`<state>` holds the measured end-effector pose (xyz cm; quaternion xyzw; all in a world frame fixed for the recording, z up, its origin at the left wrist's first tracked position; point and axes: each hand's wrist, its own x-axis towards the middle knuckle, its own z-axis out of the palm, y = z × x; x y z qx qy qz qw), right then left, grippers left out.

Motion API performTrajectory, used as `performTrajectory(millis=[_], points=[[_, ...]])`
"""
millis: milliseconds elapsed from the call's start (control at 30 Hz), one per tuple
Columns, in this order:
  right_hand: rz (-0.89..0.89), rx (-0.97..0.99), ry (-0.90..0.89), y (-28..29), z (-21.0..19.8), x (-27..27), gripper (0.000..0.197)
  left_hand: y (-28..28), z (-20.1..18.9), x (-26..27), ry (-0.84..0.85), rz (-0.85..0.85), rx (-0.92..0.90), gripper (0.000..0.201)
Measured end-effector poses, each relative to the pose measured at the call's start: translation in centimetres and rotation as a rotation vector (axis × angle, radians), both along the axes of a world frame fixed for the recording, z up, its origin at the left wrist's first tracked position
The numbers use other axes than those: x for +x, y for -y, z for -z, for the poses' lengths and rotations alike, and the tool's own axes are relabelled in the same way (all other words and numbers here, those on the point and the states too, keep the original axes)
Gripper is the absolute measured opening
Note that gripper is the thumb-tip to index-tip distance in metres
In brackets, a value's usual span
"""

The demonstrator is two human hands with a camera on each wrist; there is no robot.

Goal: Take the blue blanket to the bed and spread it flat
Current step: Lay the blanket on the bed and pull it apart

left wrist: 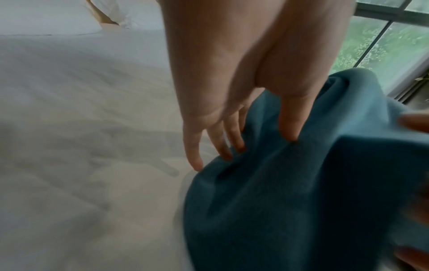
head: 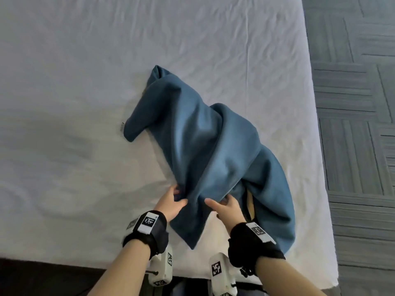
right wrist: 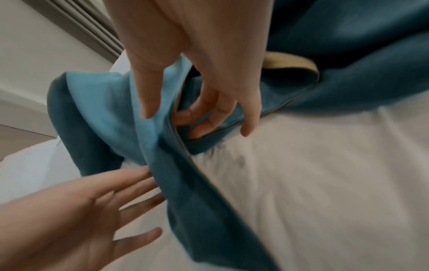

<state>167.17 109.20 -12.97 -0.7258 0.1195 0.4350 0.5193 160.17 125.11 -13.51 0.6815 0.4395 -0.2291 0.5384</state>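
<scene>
The blue blanket (head: 203, 146) lies bunched in a long crumpled heap on the white bed (head: 85, 82), toward its right side. A yellow patch (head: 250, 201) shows under a fold. My left hand (head: 178, 195) is at the heap's near edge, its fingers straight and spread, tips touching the cloth (left wrist: 290, 201). Just right of it, my right hand (head: 215, 201) pinches a fold of the blanket (right wrist: 197, 201), thumb on top and fingers (right wrist: 199, 113) curled underneath. In the right wrist view the left hand (right wrist: 144, 187) touches the same fold from the side.
The bed's right edge drops to grey patterned carpet (head: 352, 103). White pillows (left wrist: 46, 16) lie at the head of the bed, far left, and a window (left wrist: 383, 45) stands beyond the blanket. A wide stretch of wrinkled sheet lies left of the blanket.
</scene>
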Motion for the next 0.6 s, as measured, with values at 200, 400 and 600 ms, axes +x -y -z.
performTrajectory(millis=[200,400,600], points=[[-0.043,-0.116,0.047,1.5,0.3,-1.3,0.013,0.3,-0.7,-2.0,0.058,-0.122,0.03,0.036],[-0.579,-0.444,0.157,10.2,2.2,-3.7,0.029,-0.6,-0.8,-3.4,0.11,-0.213,0.214,0.032],[-0.429,-0.603,0.178,13.5,1.5,-8.0,0.028,-0.8,-1.2,-2.4,0.255,-0.253,0.25,0.078]])
